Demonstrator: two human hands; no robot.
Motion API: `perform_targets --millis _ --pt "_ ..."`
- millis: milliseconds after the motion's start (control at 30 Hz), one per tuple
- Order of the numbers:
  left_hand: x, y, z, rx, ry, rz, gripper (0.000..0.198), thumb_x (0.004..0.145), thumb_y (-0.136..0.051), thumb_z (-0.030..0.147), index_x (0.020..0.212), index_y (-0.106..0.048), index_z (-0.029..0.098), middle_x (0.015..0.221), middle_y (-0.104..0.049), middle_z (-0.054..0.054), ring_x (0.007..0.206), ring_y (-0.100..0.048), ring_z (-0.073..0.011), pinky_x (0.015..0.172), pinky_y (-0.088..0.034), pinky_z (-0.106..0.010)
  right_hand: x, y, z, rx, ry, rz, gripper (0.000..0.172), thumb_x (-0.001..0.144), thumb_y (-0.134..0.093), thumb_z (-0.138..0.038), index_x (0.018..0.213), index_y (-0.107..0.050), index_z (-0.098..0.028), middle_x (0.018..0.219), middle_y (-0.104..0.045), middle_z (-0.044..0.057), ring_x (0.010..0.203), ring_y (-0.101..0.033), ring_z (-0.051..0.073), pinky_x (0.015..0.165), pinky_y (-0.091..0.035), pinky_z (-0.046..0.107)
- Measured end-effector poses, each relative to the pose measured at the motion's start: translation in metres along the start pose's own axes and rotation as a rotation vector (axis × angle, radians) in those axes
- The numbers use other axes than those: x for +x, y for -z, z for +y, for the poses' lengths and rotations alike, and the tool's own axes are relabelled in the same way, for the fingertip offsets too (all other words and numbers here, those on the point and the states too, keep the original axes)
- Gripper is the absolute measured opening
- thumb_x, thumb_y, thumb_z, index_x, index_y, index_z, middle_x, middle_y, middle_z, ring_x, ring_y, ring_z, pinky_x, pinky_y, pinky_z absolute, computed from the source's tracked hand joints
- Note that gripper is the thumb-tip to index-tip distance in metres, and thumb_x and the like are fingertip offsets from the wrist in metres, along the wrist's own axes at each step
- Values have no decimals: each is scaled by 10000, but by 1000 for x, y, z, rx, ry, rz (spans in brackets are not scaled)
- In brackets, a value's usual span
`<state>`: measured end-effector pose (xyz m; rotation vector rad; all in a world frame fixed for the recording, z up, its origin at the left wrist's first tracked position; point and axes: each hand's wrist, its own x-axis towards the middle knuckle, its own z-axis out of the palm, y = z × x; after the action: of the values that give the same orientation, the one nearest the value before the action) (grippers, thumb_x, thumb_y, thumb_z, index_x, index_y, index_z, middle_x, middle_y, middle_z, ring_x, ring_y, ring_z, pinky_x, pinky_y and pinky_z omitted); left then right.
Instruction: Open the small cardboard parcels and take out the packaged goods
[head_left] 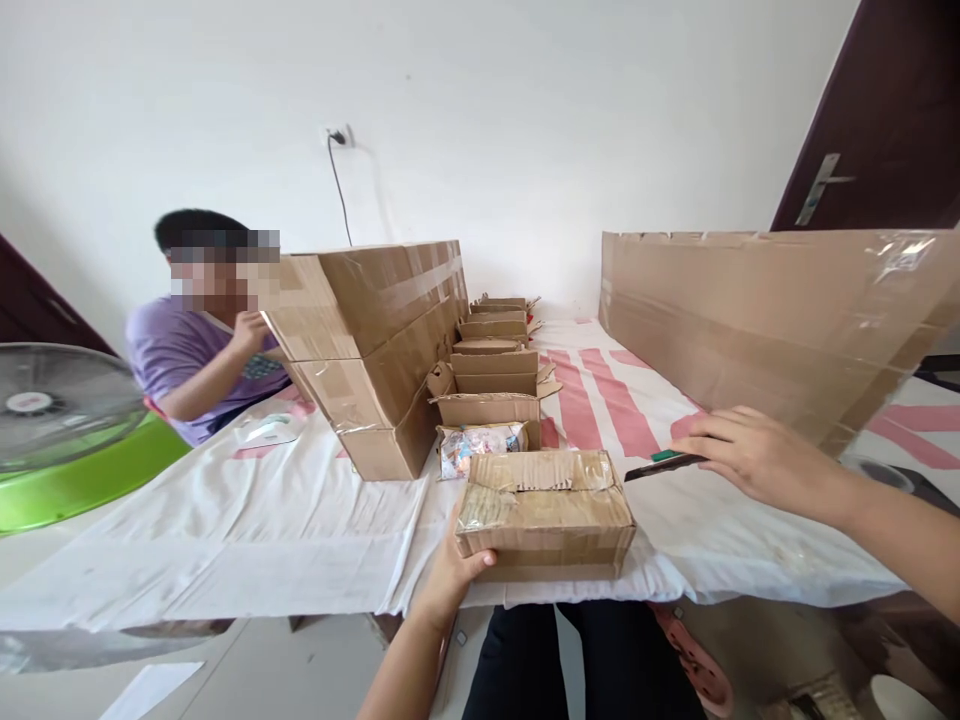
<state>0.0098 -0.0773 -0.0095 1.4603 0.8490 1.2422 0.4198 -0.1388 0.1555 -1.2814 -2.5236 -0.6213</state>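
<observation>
A small taped cardboard box [551,510] rests at the front edge of the cloth-covered table, its top flaps showing a ragged seam. My left hand [454,570] grips its left side, the thumb on the near face and the other fingers hidden behind the box. To the right, my right hand [739,455] is closed around a utility knife [667,463] with a green part. The dark blade points left at the box's right end, a little apart from it. Just behind the box lies a clear bag with colourful contents [480,445].
Several opened cardboard boxes [491,408] stand in a row behind. Stacked taped cartons [375,350] rise at left, and a large cardboard panel [750,320] at right. Beyond the cartons sits a person in a purple shirt [180,350], near a green fan [90,480].
</observation>
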Motion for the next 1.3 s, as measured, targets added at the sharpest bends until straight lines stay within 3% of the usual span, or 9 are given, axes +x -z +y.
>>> perform_targets --millis 100,233,367,533,667,733,900,1067,1300 --pt "-1 0 1 -7 17 -9 1044 519 -786 735 1348 -531 155 1299 -618 -177 1347 -422 -420 1128 -324 -515 -18 -29 8 72 -171 -59 314 923 -492 -241 1188 -657 -273 1098 -706 81 985 -656 269 839 -487 425" --pt "-1 0 1 -15 24 -12 1023 518 -789 731 1329 -549 155 1272 -635 -176 1337 -431 -425 1125 -319 -520 -42 -83 1 253 -414 -265 401 825 -542 -175 1210 -637 -234 1124 -707 96 1008 -673 283 859 -520 418" --pt "0 0 -2 -23 33 -10 1028 515 -799 721 1329 -547 145 1252 -641 -181 1324 -443 -425 1119 -322 -519 -53 -115 -10 323 -452 -355 399 786 -566 -141 1171 -660 -193 1061 -725 111 981 -682 298 863 -528 433" --pt "0 3 -6 -6 39 -18 1034 517 -788 737 1329 -545 146 1241 -645 -181 1313 -454 -425 1123 -314 -519 -23 -93 -17 327 -394 -248 298 928 -509 -256 1179 -647 -174 1171 -685 131 1093 -619 295 951 -482 470" --pt "0 4 -9 -1 44 -16 1018 519 -786 739 1321 -551 158 1234 -650 -172 1297 -473 -421 1119 -323 -514 27 -58 -41 334 -141 59 277 972 -434 -182 1090 -683 -206 1086 -695 96 1018 -613 246 890 -494 441" --pt "0 5 -11 -3 41 -14 1019 515 -787 739 1318 -552 157 1239 -647 -172 1310 -460 -420 1124 -316 -511 49 -48 -58 344 5 147 313 972 -421 -133 1068 -699 -240 1068 -693 71 1031 -595 227 898 -481 431" --pt "-1 4 -8 -1 46 -9 1012 519 -788 735 1313 -554 151 1254 -639 -178 1331 -437 -420 1134 -300 -507 81 -45 -84 407 199 63 301 930 -474 -83 930 -733 -236 1054 -682 62 1073 -546 223 924 -446 430" --pt "-1 4 -7 0 59 -11 1005 511 -794 733 1301 -565 157 1243 -645 -181 1308 -462 -430 1116 -321 -519 77 -44 -75 397 130 -7 241 898 -497 -57 837 -686 -195 995 -659 65 1051 -540 216 920 -416 418" --pt "0 7 -12 29 82 -46 1026 512 -776 755 1308 -560 145 1234 -649 -191 1274 -493 -438 1099 -344 -535 62 -42 -70 428 101 79 269 918 -395 -48 877 -617 -195 938 -634 61 951 -553 203 889 -431 411"
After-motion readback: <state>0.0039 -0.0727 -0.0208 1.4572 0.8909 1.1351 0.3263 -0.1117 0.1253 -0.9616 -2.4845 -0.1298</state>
